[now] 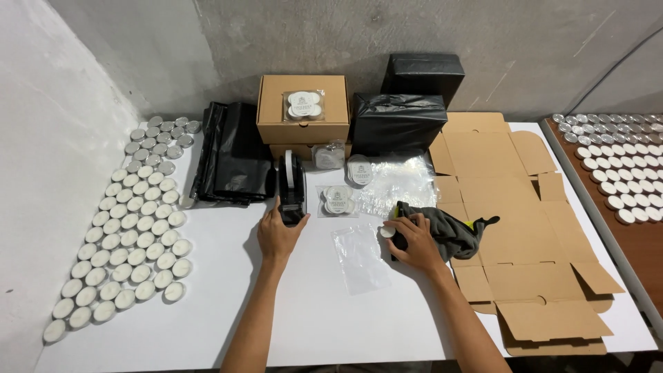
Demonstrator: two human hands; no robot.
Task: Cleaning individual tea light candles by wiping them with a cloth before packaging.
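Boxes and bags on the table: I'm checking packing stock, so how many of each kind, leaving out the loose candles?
Closed brown boxes: 1
Flat unfolded boxes: 1, maybe a stack
Black-wrapped parcels: 2
Folded black bags pile: 1
Empty clear bags: 1
Candle packs: 4
Tape dispensers: 1
Total: 11

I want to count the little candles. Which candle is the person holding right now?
The single tealight at the fingertips of the right hand, beside the grey cloth. All the other tealights lie in rows at the table's left, untouched.
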